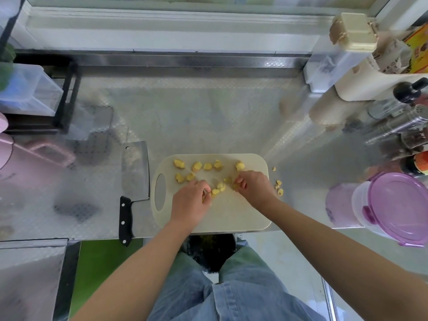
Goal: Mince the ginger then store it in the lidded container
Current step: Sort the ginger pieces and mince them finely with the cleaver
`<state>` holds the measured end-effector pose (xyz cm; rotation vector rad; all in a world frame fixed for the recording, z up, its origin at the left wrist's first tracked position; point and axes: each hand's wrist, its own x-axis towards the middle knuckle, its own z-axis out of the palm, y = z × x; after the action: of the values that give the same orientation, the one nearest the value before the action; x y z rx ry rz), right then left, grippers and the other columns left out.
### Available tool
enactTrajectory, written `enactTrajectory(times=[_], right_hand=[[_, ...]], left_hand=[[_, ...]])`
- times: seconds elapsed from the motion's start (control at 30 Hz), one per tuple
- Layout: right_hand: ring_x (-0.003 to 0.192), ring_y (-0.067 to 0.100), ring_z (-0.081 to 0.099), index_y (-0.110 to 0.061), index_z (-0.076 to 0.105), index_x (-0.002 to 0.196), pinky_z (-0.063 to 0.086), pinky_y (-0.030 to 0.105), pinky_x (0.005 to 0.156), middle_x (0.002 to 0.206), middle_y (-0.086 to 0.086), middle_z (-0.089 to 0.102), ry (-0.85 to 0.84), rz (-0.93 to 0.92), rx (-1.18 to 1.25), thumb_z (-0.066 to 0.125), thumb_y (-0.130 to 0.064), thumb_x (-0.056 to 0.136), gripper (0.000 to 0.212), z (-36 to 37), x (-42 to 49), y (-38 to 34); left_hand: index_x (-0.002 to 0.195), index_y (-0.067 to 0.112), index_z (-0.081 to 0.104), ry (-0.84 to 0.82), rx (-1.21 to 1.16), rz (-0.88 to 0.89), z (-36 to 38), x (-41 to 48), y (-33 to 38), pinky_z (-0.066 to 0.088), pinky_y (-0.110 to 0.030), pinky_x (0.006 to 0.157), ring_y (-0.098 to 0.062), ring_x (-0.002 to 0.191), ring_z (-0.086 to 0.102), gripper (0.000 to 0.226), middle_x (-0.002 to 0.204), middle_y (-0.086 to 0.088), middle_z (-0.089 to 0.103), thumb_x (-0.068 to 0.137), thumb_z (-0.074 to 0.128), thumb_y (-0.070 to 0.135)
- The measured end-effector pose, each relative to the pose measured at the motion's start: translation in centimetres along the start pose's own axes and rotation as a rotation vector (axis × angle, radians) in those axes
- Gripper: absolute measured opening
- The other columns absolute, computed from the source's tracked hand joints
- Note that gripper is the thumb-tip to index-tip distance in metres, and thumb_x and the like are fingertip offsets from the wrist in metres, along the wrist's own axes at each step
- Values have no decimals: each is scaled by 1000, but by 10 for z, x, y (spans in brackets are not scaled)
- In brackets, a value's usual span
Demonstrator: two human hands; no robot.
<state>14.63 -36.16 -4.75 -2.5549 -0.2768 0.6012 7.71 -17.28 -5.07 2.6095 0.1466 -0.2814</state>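
Pinching ginger chunks (196, 166) with curled fingers of left hand (190, 201) and right hand (256, 186). Coarse, pale yellow, uneven; strewn over far half of cutting board (231, 216), few spilled right.

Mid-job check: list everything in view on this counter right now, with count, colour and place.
cutting board: one, cream, centre of the counter, at its front edge.
ginger pieces: over a dozen, yellow, most on the board, a few on the counter just right of it.
cleaver: one, steel blade, black handle, flat on the counter left of the board.
lidded container: one, clear, purple lid on, front right.
beige box: one, back right.
bottles and shakers: several, dark and steel, right side.
black rack: one, back left, holding a clear box.
left hand: over the board, pinching ginger pieces.
right hand: over the board, pinching ginger pieces.
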Motion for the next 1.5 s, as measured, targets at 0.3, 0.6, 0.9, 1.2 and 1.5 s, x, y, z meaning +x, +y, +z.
enactTrajectory(times=[0.3,0.6,0.9,1.2,1.5], right_hand=[[68,15,55,-11,65,85,49,30,72,74,-4,59,-4,-45,135,73,-3,76,14,-8,8,-7],[82,20,61,-17,69,93,49,30,77,80,-5,60,-64,-55,-26,70,-13,80,14,0,22,-16],[66,5,56,-11,65,81,47,16,66,74,-5,63,131,69,276,76,-9,77,12,-23,18,-3],[78,11,62,-18,70,86,49,22,77,80,-5,66,59,169,267,77,-15,78,11,-16,4,17],[71,10,56,-6,71,90,40,5,64,83,2,67,-56,-11,249,72,-5,80,11,-11,0,10]], left_hand=[[102,21,64,17,-15,25,-1,10,4,44,-28,66,-15,81,60,13,95,6,60,90,60,26],[103,22,63,-25,-30,14,-3,10,-3,38,-25,64,-12,77,57,14,98,6,60,91,58,27],[102,21,63,14,-21,41,-2,16,1,44,-28,64,-15,81,60,12,97,5,61,92,57,23],[115,25,60,-90,11,70,6,29,22,46,-27,71,-14,89,57,27,104,4,57,88,60,30],[112,24,64,-141,-73,168,9,18,20,45,-24,69,-8,77,49,24,95,8,53,88,61,26]])
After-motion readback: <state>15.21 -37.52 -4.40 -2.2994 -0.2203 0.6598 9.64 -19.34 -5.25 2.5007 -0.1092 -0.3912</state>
